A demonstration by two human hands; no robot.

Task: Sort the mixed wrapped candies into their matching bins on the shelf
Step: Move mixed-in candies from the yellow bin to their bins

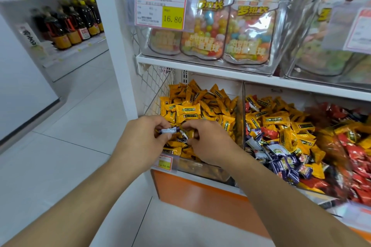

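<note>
Seemingly, purple-white candy point(168, 130) in left grip point(143, 136), beside right hand point(208, 142).

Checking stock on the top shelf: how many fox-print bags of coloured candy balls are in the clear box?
3 fox-print bags: left, partly behind the price tag; middle; right. More may hide behind.

Bags of coloured candy balls point(210, 26) behind a 16.80 price tag point(160, 11) above, dark bottles point(68, 24) far left
</note>
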